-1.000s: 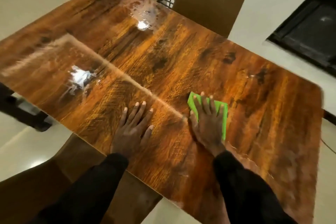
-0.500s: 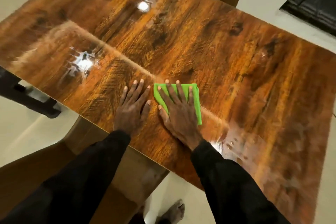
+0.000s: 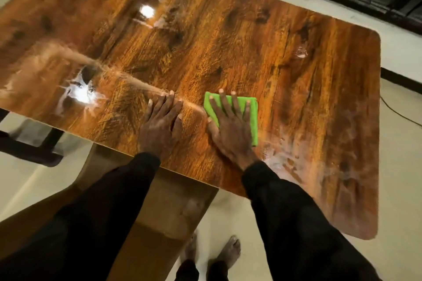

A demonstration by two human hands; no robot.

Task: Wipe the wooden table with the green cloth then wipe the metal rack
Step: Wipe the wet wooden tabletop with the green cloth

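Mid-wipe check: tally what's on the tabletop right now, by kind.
Green cloth: 1
Hands: 2, left hand lying flat, right hand pressing the cloth
Total: 3

Long black sleeves [image 3: 102, 212] cover both arms; the feet [image 3: 231, 250] are bare below seemingly dark trousers [image 3: 190, 270].

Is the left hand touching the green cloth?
No, the left hand lies flat on the wooden table, apart from the green cloth under the right hand.
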